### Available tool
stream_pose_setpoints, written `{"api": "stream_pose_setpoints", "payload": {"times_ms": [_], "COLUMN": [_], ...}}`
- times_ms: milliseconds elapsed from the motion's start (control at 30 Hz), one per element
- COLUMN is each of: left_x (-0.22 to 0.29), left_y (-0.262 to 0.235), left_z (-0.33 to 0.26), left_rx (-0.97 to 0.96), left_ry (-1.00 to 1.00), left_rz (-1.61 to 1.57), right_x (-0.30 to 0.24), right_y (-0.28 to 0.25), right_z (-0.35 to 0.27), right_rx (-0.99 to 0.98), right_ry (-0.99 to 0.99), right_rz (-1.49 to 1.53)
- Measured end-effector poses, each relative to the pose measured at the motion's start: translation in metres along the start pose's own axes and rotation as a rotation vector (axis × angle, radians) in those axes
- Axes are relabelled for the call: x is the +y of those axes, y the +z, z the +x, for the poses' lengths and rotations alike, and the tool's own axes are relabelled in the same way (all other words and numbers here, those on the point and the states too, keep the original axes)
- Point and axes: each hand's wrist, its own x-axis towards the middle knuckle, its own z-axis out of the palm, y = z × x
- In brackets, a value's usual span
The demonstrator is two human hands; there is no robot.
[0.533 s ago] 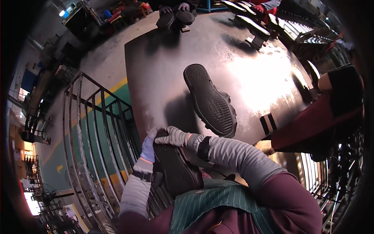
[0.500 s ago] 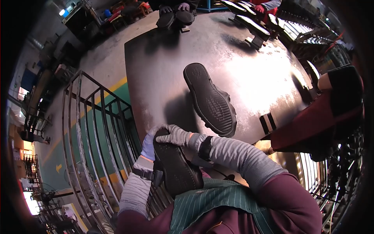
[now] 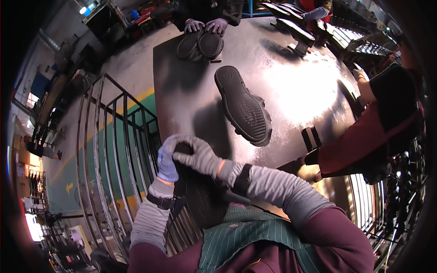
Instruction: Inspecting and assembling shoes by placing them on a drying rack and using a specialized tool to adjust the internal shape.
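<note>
Both my gloved hands are wrapped round one end of a dark shoe (image 3: pixel 202 195), whose sole faces up close to my apron. My left hand (image 3: pixel 168 159), in a bluish-grey glove, grips its outer left side. From the right, my right hand (image 3: pixel 199 157), in a grey glove, curls over the same end, fingertips meeting near the left hand. Both hands are closed on the shoe; part of that end is hidden under the fingers. A second black shoe (image 3: pixel 244 107) lies sole up on the metal table (image 3: pixel 182 109), beyond my right hand.
Across the table a co-worker's gloved hands (image 3: pixel 205 27) hold a pair of dark shoes (image 3: pixel 200 45). A metal rack (image 3: pixel 102 150) stands to my left. Another person in dark red (image 3: pixel 364 141) is at the right edge, near a small dark block (image 3: pixel 312 138). Shoes on stands (image 3: pixel 293 32) are at far right.
My hands and the held shoe have moved slightly up and left, and the end is more covered. Across the table, the co-worker's hands and pair of shoes show further into view.
</note>
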Motion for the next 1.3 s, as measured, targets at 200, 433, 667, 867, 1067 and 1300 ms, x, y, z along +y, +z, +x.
{"api": "stream_pose_setpoints", "payload": {"times_ms": [200, 433, 667, 867, 1067, 1300], "left_x": [0.003, -0.059, -0.04, -0.038, -0.041, -0.033], "left_y": [0.01, -0.005, 0.004, 0.003, 0.002, 0.007], "left_z": [-0.013, -0.087, -0.082, -0.08, -0.078, -0.087], "left_rx": [0.073, 0.282, 0.326, 0.327, 0.34, 0.374], "left_ry": [-0.027, -0.115, -0.147, -0.185, -0.222, -0.165], "left_rz": [0.003, 0.54, 0.462, 0.402, 0.393, 0.151], "right_x": [0.0, 0.021, 0.016, 0.017, 0.03, 0.013], "right_y": [0.0, 0.007, -0.005, -0.004, -0.005, 0.004], "right_z": [-0.005, -0.045, -0.056, -0.057, -0.055, -0.066], "right_rx": [-0.019, 0.295, 0.232, 0.191, 0.206, 0.223], "right_ry": [0.017, 0.042, 0.244, 0.269, 0.223, 0.159], "right_rz": [0.086, -0.115, -0.541, -0.403, -0.361, -0.401]}}
